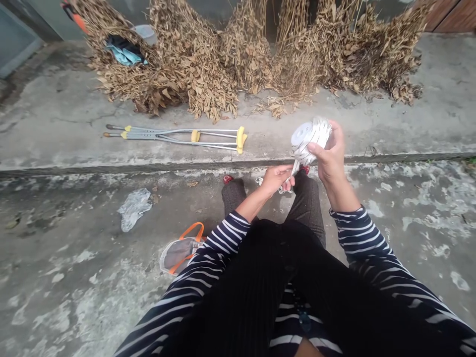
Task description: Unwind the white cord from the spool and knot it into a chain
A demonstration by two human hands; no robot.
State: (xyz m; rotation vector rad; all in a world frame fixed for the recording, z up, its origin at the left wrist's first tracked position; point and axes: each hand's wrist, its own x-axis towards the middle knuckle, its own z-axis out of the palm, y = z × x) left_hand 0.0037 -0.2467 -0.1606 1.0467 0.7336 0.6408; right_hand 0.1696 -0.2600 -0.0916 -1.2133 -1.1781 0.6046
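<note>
A white spool wound with white ribbon-like tape (pixel 311 140) is gripped in my right hand (pixel 330 156), held out over the step edge. Thin dark lines run along the tape. From the spool a strip of tape leads down to my left hand (pixel 278 179), whose fingers pinch it. Loose loops of white tape (pixel 285 190) show below and beside the left hand, near my feet; part of them is hidden by the hand and legs.
A pair of grey crutches with yellow pads (pixel 174 136) lies on the raised concrete step (pixel 59 134). Dried plant bundles (pixel 208 64) lean along the wall, with a blue and black cloth (pixel 126 50). A crumpled plastic bag (pixel 135 209) and an orange-handled bag (pixel 178 254) lie left.
</note>
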